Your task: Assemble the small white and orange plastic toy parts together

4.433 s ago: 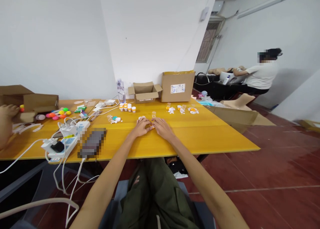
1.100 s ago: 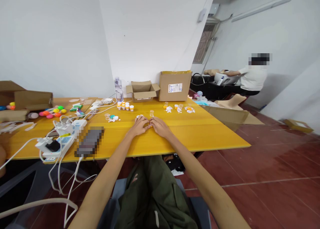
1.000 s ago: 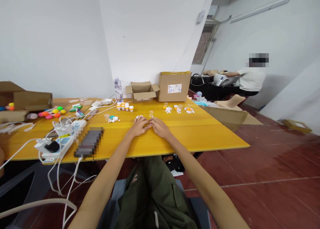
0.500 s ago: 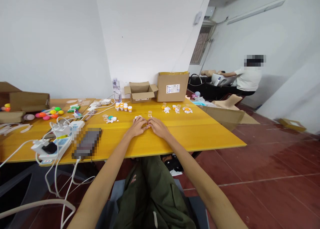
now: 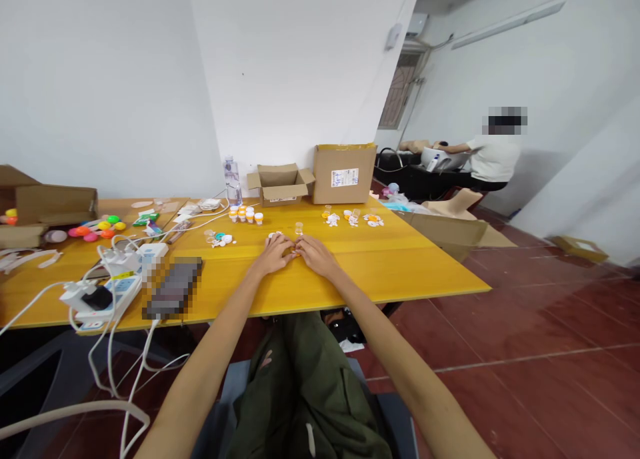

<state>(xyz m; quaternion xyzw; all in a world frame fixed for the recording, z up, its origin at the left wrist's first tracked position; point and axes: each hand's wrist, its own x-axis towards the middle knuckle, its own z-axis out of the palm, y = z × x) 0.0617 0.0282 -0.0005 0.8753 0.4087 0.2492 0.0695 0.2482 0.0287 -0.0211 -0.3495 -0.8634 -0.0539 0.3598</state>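
My left hand (image 5: 273, 255) and my right hand (image 5: 313, 255) rest on the yellow table (image 5: 400, 265) with their fingertips meeting. Both pinch a tiny pale piece (image 5: 295, 249) that is too small to identify. Just beyond the fingers stand a small clear cup (image 5: 299, 228) and a white lid (image 5: 275, 234). Farther back is a row of small orange-and-white bottles (image 5: 244, 214). Loose orange and white parts (image 5: 353, 217) lie to the right of them, and teal and white bits (image 5: 220, 239) to the left.
An open cardboard box (image 5: 281, 184), a closed one (image 5: 344, 173) and a water bottle (image 5: 229, 179) stand by the wall. Power strips with white cables (image 5: 107, 292), a dark device (image 5: 173, 287) and coloured balls (image 5: 97, 229) fill the left side. Another person (image 5: 495, 159) sits at the back right.
Both hands stay together on the same spot of the table. The view has drifted slightly, so everything sits a little further left.
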